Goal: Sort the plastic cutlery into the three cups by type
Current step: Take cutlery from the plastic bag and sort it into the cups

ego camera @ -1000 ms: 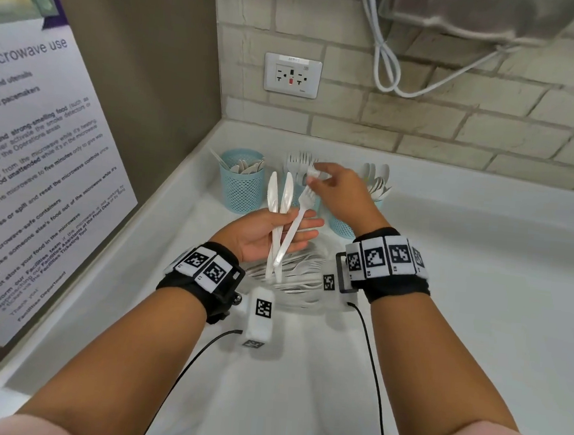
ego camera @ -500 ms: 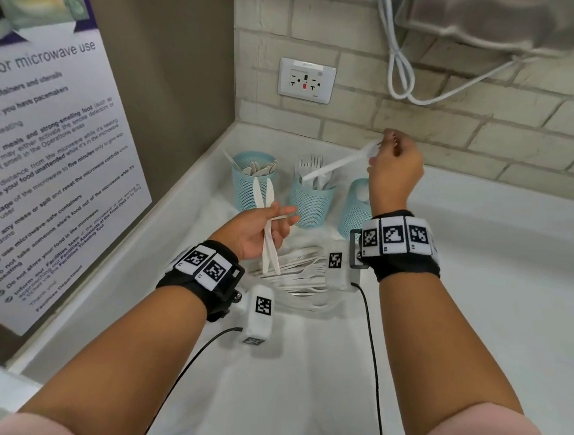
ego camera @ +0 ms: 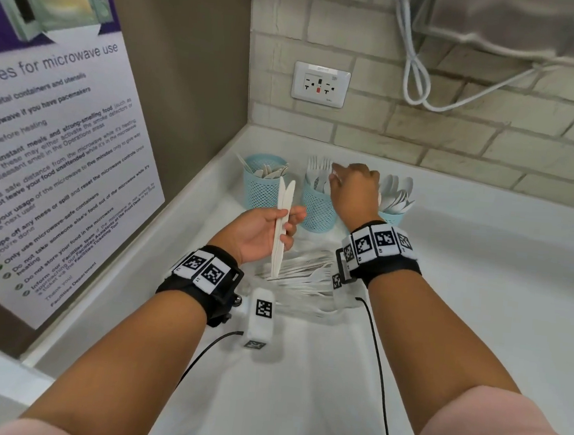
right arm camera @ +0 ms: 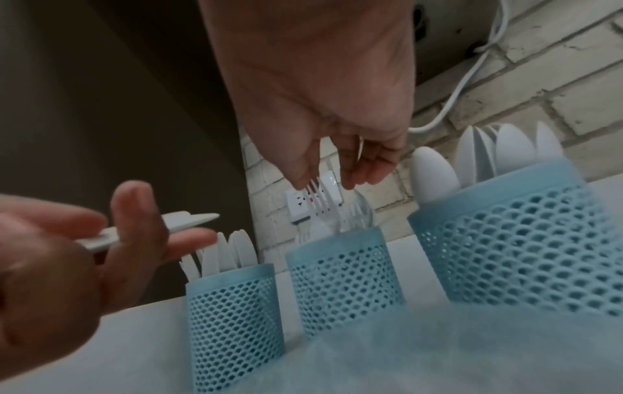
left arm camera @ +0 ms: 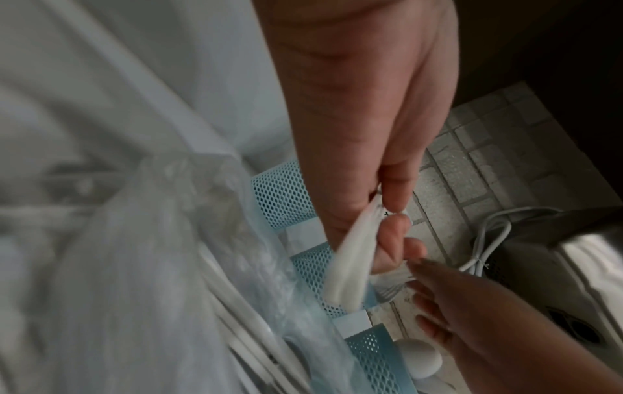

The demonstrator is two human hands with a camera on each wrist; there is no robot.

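Near counter [ego camera: 478, 301] edge: unsorted white cutlery pile [ego camera: 305, 273] on clear plastic. Above it, left hand [ego camera: 260, 232], fingers curled round two knives [ego camera: 282, 224], tips up. Toward the back corner, three blue cups: knife cup [ego camera: 262, 188], fork cup [ego camera: 317, 209], spoon cup [ego camera: 393, 217]. Right hand [ego camera: 353, 188] over fork cup, fingers spread loose, holding nothing I can see. Judgement: withdraw straight up to avoid snagging tines; next, knives go handle-first into the left cup.

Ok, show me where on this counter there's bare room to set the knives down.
The counter is bare right of the right hand, past the spoon cup. It is also bare in front, between the forearms. It is crowded at the three cups and the loose cutlery pile under the left hand.
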